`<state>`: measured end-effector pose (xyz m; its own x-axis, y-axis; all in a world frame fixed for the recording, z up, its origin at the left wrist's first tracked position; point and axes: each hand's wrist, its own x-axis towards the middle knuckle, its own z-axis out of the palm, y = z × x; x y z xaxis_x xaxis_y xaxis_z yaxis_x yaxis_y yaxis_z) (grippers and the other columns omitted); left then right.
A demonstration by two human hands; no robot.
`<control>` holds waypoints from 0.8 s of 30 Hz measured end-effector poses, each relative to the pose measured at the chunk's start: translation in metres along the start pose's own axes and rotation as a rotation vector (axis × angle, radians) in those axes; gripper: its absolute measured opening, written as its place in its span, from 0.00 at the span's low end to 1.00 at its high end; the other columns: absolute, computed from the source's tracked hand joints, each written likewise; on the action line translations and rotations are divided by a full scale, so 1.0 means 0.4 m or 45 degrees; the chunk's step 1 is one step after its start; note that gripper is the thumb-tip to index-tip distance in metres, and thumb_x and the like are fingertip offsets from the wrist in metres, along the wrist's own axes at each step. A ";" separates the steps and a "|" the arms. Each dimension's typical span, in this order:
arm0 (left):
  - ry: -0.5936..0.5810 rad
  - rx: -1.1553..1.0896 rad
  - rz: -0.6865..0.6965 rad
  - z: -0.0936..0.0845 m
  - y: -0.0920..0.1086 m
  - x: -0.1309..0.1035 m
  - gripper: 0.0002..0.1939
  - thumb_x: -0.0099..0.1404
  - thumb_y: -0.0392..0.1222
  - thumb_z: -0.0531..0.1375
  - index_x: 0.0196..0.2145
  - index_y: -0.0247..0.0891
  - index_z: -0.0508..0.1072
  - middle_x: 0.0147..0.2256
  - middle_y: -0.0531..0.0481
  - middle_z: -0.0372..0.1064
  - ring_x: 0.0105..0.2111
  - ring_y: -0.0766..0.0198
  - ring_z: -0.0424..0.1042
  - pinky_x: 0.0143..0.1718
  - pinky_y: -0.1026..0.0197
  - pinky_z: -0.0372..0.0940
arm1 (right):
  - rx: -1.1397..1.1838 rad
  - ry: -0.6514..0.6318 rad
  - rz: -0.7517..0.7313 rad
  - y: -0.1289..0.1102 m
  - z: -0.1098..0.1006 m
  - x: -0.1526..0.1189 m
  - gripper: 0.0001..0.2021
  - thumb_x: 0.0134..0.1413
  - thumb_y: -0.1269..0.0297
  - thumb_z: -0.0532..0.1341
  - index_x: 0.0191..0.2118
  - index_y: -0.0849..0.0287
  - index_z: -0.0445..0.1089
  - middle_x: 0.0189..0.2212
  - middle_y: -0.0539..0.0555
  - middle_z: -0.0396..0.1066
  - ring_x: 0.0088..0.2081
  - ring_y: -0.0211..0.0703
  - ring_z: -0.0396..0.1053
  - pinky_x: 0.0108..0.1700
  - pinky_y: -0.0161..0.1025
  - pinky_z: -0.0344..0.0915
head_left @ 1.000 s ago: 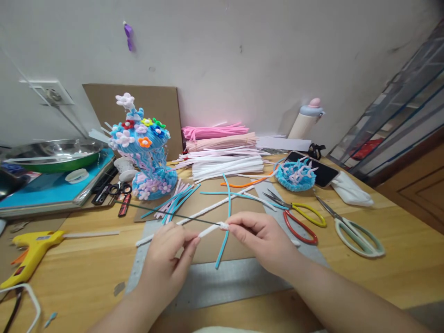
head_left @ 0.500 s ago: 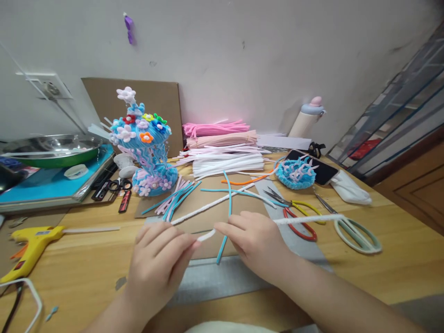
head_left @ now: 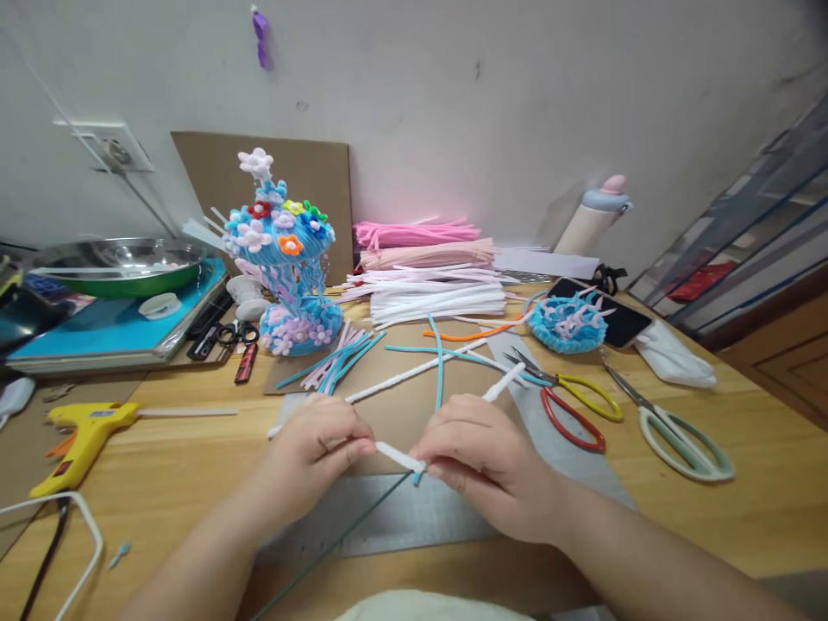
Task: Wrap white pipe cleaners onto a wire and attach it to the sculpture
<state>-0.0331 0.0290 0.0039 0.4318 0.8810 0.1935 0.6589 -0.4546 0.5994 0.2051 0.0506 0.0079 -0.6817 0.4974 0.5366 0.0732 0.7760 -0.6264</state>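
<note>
My left hand (head_left: 323, 444) and my right hand (head_left: 488, 466) are both closed, pinching a white pipe cleaner (head_left: 396, 456) between them over the cardboard sheet (head_left: 401, 418). One white end (head_left: 504, 382) sticks up behind my right hand. A thin dark green wire (head_left: 336, 545) runs from beside my right fingertips down toward my body. Under my right hand passes a blue pipe cleaner (head_left: 440, 366), crossing another blue one on the cardboard. Behind my left hand lies a long white twisted strip (head_left: 414, 373). My fingers hide part of the white pipe cleaner.
A blue flowered jellyfish-like craft (head_left: 281, 241) stands at back left. Bundles of pipe cleaners (head_left: 436, 302) are stacked by the wall. Scissors (head_left: 686, 444) and red-yellow-handled scissors (head_left: 573, 418) lie right, near a blue craft base (head_left: 567, 323). A yellow glue gun (head_left: 84, 440) lies left.
The white pipe cleaner's free end has swung from pointing right to a short upward slant behind my right hand. The green wire now extends toward my body. The view has shifted slightly left.
</note>
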 end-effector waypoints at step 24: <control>0.332 0.057 0.101 0.015 0.052 -0.005 0.07 0.65 0.34 0.54 0.29 0.38 0.69 0.25 0.52 0.64 0.28 0.64 0.62 0.31 0.62 0.56 | -0.654 -0.103 -0.030 0.039 -0.003 -0.011 0.12 0.60 0.74 0.53 0.39 0.53 0.72 0.29 0.49 0.71 0.34 0.41 0.61 0.41 0.44 0.48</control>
<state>-0.0166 0.0171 0.0114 0.3140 0.8437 0.4355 0.6585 -0.5239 0.5403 0.2101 0.0611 -0.0034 -0.7400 0.4615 0.4893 0.3911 0.8871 -0.2453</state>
